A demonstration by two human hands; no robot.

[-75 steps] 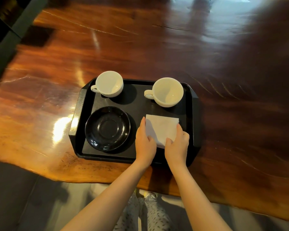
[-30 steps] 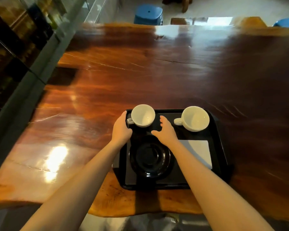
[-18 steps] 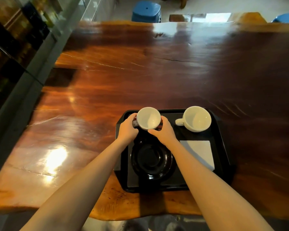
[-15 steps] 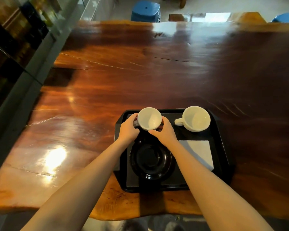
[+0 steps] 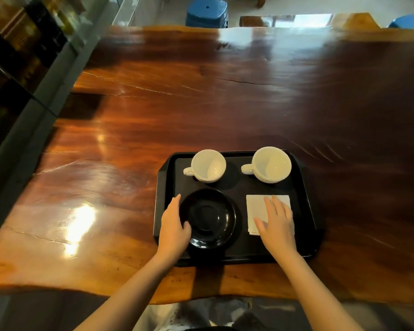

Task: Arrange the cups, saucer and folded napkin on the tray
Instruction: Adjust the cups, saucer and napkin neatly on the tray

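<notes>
Tray [image 5: 306,201] taken as landmark, near table [image 5: 129,163] edge. Far row: left cup [image 5: 208,166] and right cup [image 5: 271,164], both upright, handles pointing left. Near-left: saucer [image 5: 208,218], flat. Near-right: napkin [image 5: 257,209], folded, long axis running near to far.

Left hand [image 5: 173,228] at saucer's left rim, fingers loosely curved along it, thumb over the edge; no firm grip evident. Right hand [image 5: 276,223] flat over napkin, fingers spread, gripping nothing.

Saucer lies directly right of left fingers; left hand clearly nearer. Judged: arrangement nearly complete, final squaring only.
</notes>
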